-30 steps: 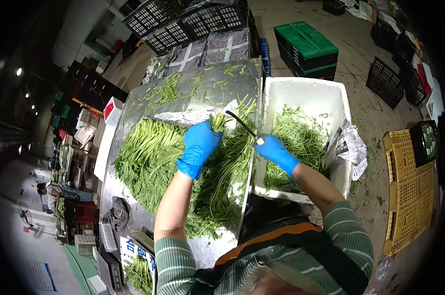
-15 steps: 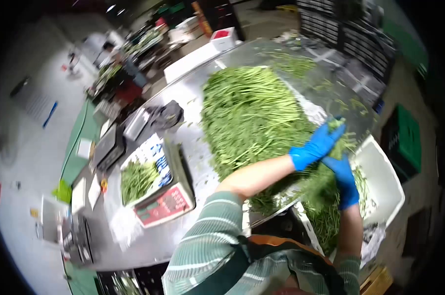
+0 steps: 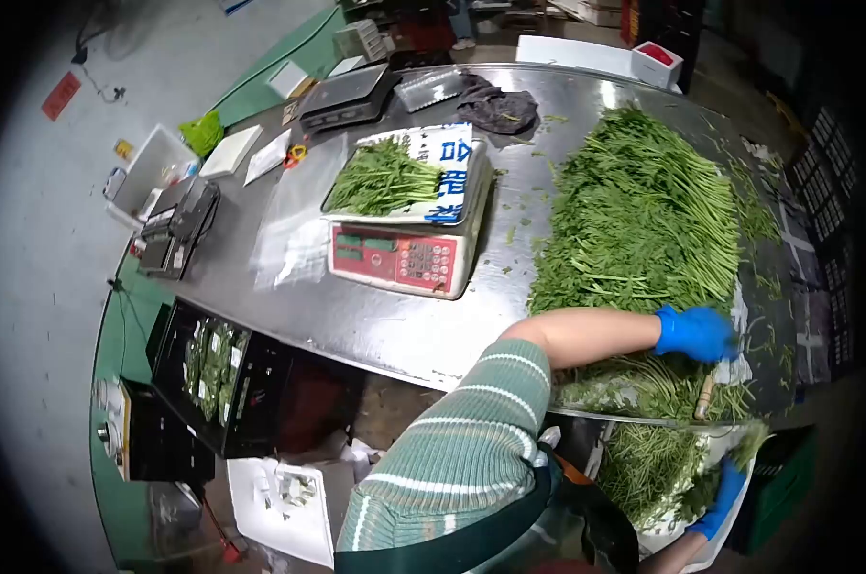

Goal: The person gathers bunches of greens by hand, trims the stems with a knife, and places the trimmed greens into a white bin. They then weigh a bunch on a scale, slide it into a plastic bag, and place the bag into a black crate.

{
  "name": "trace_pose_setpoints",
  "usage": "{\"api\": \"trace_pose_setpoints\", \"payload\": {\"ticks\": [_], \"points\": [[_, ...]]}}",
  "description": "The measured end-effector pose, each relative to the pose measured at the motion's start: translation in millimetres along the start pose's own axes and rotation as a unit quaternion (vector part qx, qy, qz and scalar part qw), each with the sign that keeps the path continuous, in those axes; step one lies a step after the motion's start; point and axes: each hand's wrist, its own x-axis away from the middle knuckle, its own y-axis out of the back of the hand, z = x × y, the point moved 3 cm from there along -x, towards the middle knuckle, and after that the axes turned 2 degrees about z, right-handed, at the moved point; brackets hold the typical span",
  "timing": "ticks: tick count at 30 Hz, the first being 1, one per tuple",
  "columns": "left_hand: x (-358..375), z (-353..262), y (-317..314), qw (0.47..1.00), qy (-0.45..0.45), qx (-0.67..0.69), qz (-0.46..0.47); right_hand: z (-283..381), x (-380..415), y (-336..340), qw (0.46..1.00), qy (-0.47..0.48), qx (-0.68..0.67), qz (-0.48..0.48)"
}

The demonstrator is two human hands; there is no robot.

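My left hand (image 3: 698, 333), in a blue glove, is over the right edge of a large pile of leafy green stems (image 3: 643, 220) on the metal table. Its fingertips are blurred. Lower right, my right hand (image 3: 724, 497), also gloved in blue, is inside a white bin (image 3: 744, 478). It appears closed around a bunch of leafy greens (image 3: 750, 442); its fingers are partly hidden. More loose stems (image 3: 643, 469) lie in the bin. Below my left hand, a tool with a wooden handle (image 3: 705, 397) rests near the table edge.
A red-and-white scale (image 3: 394, 258) carries a tray of greens (image 3: 380, 180). Behind it are a black scale (image 3: 347, 96) and a dark plastic bag (image 3: 498, 103). A black crate of packed greens (image 3: 213, 368) stands lower left, near a white foam box (image 3: 280, 507). Black crates (image 3: 830, 191) stand at right.
The view has swung, so the table things appear farther right. My hands, close together over the bin's edge before, are now apart: the left over the pile's edge, the right lower in the bin.
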Motion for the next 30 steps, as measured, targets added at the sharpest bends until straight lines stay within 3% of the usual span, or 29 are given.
{"api": "trace_pose_setpoints", "payload": {"ticks": [1,3,5,6,7,8,9,10,12,13,15,16,18,19,20,21,23,24,26,27,29,30], "points": [[28.0,-0.7,-11.4,0.945,-0.004,-0.297,0.139,-23.7,-13.2,16.7,0.994,-0.022,0.083,-0.067],[70.5,-4.0,-14.7,0.903,0.013,-0.354,0.243,-22.4,-32.1,10.8,0.992,-0.004,0.103,-0.066],[93.8,4.2,-12.6,0.988,0.080,-0.050,0.124,-9.7,-37.0,-25.4,0.994,0.028,0.104,-0.006],[100.5,10.5,-14.5,0.982,0.101,0.140,0.082,34.7,-19.1,-74.6,0.986,0.086,0.135,0.042],[107.5,11.9,-19.6,0.983,0.097,0.138,0.079,54.7,-7.7,-117.5,0.975,0.104,0.190,0.048],[115.4,12.6,-18.9,0.973,0.084,0.205,-0.055,68.0,4.9,-157.9,0.960,0.123,0.247,0.055],[126.6,14.4,-13.1,0.941,0.070,0.270,-0.189,77.4,25.5,-199.9,0.921,0.193,0.333,0.060],[138.3,6.3,-2.4,0.889,-0.010,0.408,-0.209,85.2,50.7,-242.9,0.870,0.260,0.413,0.066],[175.7,19.1,19.8,0.805,0.131,0.497,-0.296,102.9,108.5,-326.9,0.880,0.233,0.367,0.193],[195.4,44.1,31.4,0.811,0.025,0.383,-0.441,99.8,123.6,-355.3,0.868,0.298,0.325,0.227],[251.9,73.4,71.0,0.809,0.008,0.394,-0.436,113.8,164.0,-402.6,0.860,0.365,0.218,0.283],[295.2,50.1,112.4,0.826,0.032,0.332,-0.455,127.2,187.0,-422.1,0.865,0.370,0.152,0.302],[362.6,42.3,187.8,0.893,0.082,0.047,-0.440,117.9,204.1,-446.0,0.885,0.347,0.139,0.276],[387.5,44.0,220.0,0.865,0.102,-0.214,-0.442,111.5,209.6,-456.0,0.890,0.342,0.155,0.259],[402.5,53.2,248.3,0.852,0.120,-0.324,-0.395,105.2,218.0,-468.4,0.910,0.280,0.131,0.276],[410.1,65.1,270.4,0.824,0.136,-0.428,-0.344,91.3,222.7,-477.3,0.901,0.278,0.162,0.293],[414.2,105.3,294.4,0.816,0.159,-0.475,-0.289,89.3,244.4,-490.9,0.887,0.276,0.201,0.312],[413.0,123.0,296.0,0.855,0.255,-0.409,-0.191,90.8,252.6,-495.1,0.892,0.270,0.204,0.300],[419.7,186.2,280.5,0.886,0.236,-0.363,-0.165,94.2,269.0,-503.8,0.873,0.303,0.227,0.307],[422.2,196.2,279.8,0.891,0.298,-0.323,-0.117,100.2,273.5,-505.4,0.879,0.306,0.225,0.289],[428.9,193.1,293.4,0.903,0.214,-0.308,-0.211,106.0,271.7,-501.6,0.883,0.300,0.235,0.273],[435.3,181.2,307.7,0.945,0.155,-0.176,-0.228,106.5,271.2,-498.3,0.888,0.289,0.238,0.268]]}}
